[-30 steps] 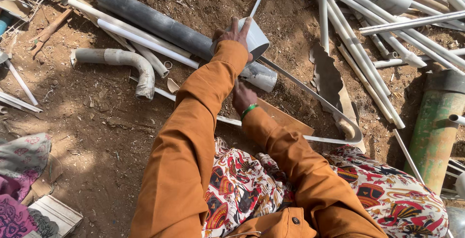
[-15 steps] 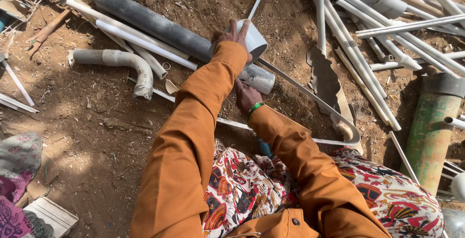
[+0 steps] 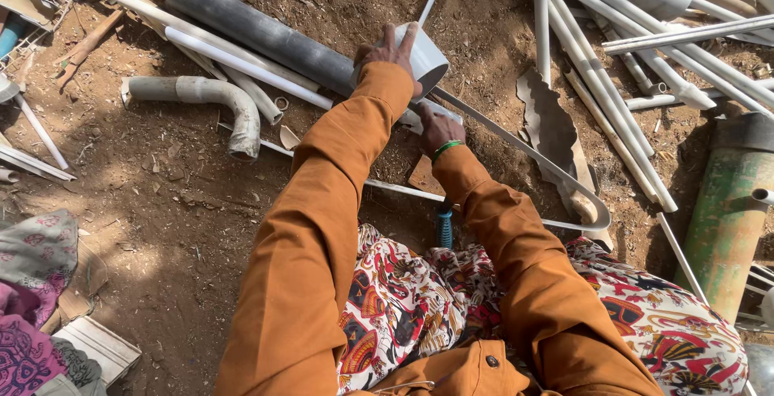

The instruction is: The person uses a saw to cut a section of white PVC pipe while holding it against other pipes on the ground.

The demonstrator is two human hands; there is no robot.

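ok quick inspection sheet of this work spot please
surface: bare reddish-brown dirt ground, sunlit
job's things: short wide white plastic pipe piece; long dark grey plastic pipe lying behind it
clutter: thin white pipes, curved grey pipe elbow, green metal cylinder, patterned cloth
grippers: left hand grips the white piece; right hand just below it, grip hidden
cables: nothing seen
surroundings: nothing seen beyond the ground

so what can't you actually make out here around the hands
- Head view: right hand fingers, hidden behind the left sleeve and the grey pipe piece.
- Blue handle: its tool end is hidden by the right sleeve.
- Left hand palm: faces away.
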